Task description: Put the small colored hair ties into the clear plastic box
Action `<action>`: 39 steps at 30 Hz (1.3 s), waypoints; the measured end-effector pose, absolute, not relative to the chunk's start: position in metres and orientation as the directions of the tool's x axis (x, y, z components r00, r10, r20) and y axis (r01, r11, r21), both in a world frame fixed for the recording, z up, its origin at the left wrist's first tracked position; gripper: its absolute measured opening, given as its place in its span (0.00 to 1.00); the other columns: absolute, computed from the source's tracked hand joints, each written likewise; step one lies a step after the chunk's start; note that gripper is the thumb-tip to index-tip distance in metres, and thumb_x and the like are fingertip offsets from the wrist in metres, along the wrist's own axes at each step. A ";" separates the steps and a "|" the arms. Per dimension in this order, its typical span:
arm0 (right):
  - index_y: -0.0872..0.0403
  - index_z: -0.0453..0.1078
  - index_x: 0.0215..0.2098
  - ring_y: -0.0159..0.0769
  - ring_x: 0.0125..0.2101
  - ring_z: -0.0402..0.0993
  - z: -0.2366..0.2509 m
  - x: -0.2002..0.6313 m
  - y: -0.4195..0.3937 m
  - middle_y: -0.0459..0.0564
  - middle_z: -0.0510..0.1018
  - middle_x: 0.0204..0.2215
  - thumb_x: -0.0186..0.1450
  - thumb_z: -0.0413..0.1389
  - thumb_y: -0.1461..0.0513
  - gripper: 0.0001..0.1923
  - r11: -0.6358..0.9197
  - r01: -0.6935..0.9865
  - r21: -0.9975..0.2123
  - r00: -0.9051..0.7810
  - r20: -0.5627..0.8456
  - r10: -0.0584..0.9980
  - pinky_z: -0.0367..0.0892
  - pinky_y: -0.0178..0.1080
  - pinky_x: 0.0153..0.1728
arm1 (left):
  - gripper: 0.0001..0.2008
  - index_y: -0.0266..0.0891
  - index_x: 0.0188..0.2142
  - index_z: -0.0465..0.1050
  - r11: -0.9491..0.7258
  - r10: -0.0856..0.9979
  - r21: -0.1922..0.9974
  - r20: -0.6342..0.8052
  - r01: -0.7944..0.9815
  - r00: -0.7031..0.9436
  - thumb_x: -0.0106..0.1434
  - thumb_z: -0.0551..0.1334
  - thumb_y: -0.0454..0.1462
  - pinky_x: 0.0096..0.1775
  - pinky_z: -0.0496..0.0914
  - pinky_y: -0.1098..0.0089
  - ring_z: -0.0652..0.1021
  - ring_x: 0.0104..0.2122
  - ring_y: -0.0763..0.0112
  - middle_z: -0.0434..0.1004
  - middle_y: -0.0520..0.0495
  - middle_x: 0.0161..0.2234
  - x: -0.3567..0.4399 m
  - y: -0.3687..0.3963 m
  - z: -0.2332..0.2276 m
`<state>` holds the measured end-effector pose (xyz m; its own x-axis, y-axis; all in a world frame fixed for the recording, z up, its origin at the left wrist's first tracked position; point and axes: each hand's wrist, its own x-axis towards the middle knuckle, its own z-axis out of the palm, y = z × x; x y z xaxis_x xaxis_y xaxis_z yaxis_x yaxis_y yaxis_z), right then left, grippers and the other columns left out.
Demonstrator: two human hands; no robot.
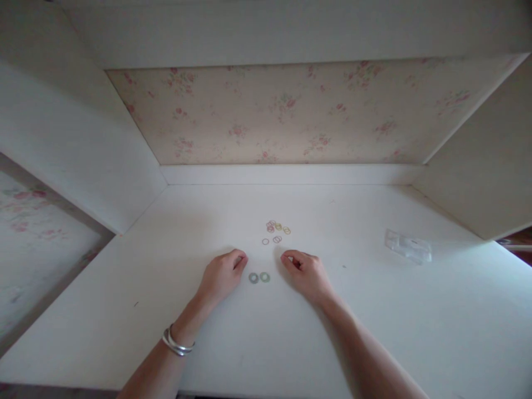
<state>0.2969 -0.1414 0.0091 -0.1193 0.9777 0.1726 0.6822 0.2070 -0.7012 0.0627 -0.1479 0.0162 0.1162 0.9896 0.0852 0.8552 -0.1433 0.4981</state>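
Observation:
My left hand (223, 271) rests on the white table with its fingers curled and the thumb against them. Opposite it lies my right hand (306, 274), also closed, and I see nothing held in either one. Between and slightly nearer than the hands are a grey-green ring bundle (250, 279) and a light green ring bundle (261, 279), side by side. Just beyond the hands, thin pinkish rings (270, 228) overlap with yellow rings (286, 230). A single thin ring (265, 241) lies beside an overlapping pair of rings (277, 239).
A clear plastic case (408, 246) lies on the right part of the white table (266, 343). White panels (95, 127) stand at the sides, and a flowered wall panel (266, 116) closes the back. A small dark scrap (136, 304) lies at the left.

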 end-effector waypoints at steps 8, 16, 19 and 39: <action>0.49 0.75 0.33 0.30 0.23 0.67 0.014 0.289 -0.145 0.44 0.76 0.23 0.64 0.48 0.54 0.15 0.174 0.759 -0.628 -0.141 0.103 0.985 0.54 0.32 0.24 | 0.15 0.40 0.35 0.73 -0.094 0.995 0.692 0.054 0.716 0.079 0.63 0.53 0.46 0.24 0.56 0.74 0.66 0.19 0.74 0.63 0.56 0.18 0.056 -0.137 0.019; 0.50 0.75 0.35 0.33 0.32 0.72 0.023 0.289 -0.112 0.46 0.79 0.32 0.63 0.49 0.59 0.12 0.195 0.836 -0.512 -0.159 0.113 0.981 0.60 0.32 0.32 | 0.16 0.38 0.35 0.74 -0.066 0.997 0.796 0.031 0.602 0.069 0.61 0.54 0.47 0.26 0.58 0.73 0.68 0.22 0.72 0.68 0.53 0.22 0.053 -0.133 0.018; 0.49 0.75 0.37 0.34 0.35 0.73 0.027 0.283 -0.102 0.47 0.79 0.36 0.62 0.49 0.60 0.12 0.202 0.858 -0.472 -0.175 0.100 0.979 0.61 0.33 0.35 | 0.15 0.39 0.35 0.75 -0.064 0.997 0.809 0.033 0.585 0.064 0.61 0.55 0.46 0.25 0.57 0.73 0.67 0.22 0.73 0.67 0.54 0.21 0.051 -0.131 0.017; 0.53 0.75 0.33 0.39 0.36 0.72 0.027 0.249 -0.098 0.55 0.76 0.37 0.66 0.46 0.62 0.15 0.295 0.920 -0.257 -0.297 0.032 0.954 0.60 0.37 0.35 | 0.13 0.39 0.35 0.76 -0.091 0.996 0.803 0.060 0.589 0.072 0.60 0.57 0.44 0.30 0.63 0.72 0.73 0.27 0.71 0.75 0.50 0.27 0.050 -0.130 0.015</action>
<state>0.2487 -0.0980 0.0269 -0.2970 0.9543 0.0320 0.9204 0.2951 -0.2565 0.0504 -0.1302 0.0150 0.0725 0.9956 0.0597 0.5893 -0.0910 0.8028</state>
